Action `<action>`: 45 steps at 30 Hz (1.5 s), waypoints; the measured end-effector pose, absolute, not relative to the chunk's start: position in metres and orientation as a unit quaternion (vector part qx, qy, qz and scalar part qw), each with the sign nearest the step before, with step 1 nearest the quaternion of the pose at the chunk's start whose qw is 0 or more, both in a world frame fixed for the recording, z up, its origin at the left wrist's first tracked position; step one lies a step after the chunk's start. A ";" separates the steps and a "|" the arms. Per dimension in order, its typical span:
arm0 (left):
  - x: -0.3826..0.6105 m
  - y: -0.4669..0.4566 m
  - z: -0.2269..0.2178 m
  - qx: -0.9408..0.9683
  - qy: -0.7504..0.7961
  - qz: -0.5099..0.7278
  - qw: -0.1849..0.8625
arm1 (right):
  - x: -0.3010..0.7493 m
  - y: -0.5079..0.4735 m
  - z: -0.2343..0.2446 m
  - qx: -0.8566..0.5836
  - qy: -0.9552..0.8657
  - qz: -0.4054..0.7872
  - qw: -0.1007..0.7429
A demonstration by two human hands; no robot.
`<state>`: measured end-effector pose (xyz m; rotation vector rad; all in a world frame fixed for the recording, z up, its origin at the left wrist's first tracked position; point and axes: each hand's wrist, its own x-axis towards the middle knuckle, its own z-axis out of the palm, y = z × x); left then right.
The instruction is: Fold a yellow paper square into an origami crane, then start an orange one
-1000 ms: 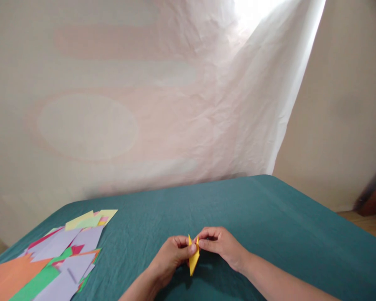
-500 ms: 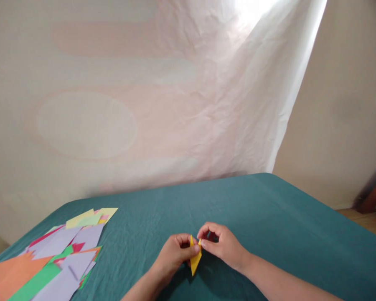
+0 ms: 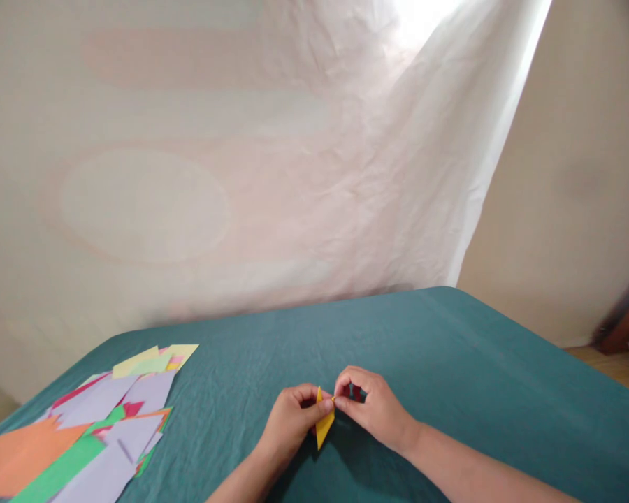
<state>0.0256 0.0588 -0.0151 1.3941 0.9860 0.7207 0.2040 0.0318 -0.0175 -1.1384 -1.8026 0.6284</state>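
Observation:
A small folded piece of yellow paper [image 3: 323, 427], with pointed ends at top and bottom, is held above the table near its front. My left hand [image 3: 296, 418] pinches its middle between thumb and fingers, the thumb lying across the front. At the paper's upper right, the thumb and forefinger of my right hand [image 3: 370, 405] are closed on a small yellow tip. The fingers behind the paper are partly hidden.
A dark green cloth covers the table [image 3: 424, 349]. On its left side lies a loose pile of coloured paper sheets [image 3: 99, 433] in orange, green, lilac and yellow. Behind the table hangs a pale sheet [image 3: 293, 175].
My right thumb and forefinger have closed tighter on the paper's right tip, which now shows less. The folded paper has shifted slightly up and left; my left hand keeps its pinch.

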 end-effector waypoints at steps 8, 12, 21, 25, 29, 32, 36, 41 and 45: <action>0.025 0.059 -0.018 0.582 0.423 0.326 0.613 | 0.205 0.030 -0.016 -0.442 -0.743 0.241 0.440; 0.025 0.058 -0.017 0.580 0.424 0.338 0.608 | 0.204 0.030 -0.016 -0.444 -0.744 0.240 0.439; 0.025 0.056 -0.016 0.610 0.436 0.354 0.559 | 0.204 0.029 -0.016 -0.442 -0.750 0.235 0.433; 0.026 0.057 -0.016 0.598 0.432 0.355 0.575 | 0.204 0.027 -0.015 -0.441 -0.755 0.205 0.440; 0.026 0.058 -0.017 0.584 0.432 0.358 0.587 | 0.203 0.026 -0.018 -0.435 -0.757 0.185 0.451; 0.026 0.058 -0.017 0.588 0.438 0.362 0.575 | 0.202 0.026 -0.020 -0.438 -0.755 0.188 0.450; 0.026 0.058 -0.016 0.611 0.440 0.372 0.543 | 0.202 0.026 -0.020 -0.462 -0.730 0.250 0.436; 0.025 0.058 -0.014 0.618 0.445 0.376 0.527 | 0.205 0.028 -0.019 -0.457 -0.682 0.382 0.425; 0.026 0.057 -0.015 0.616 0.449 0.375 0.528 | 0.207 0.030 -0.022 -0.452 -0.665 0.406 0.434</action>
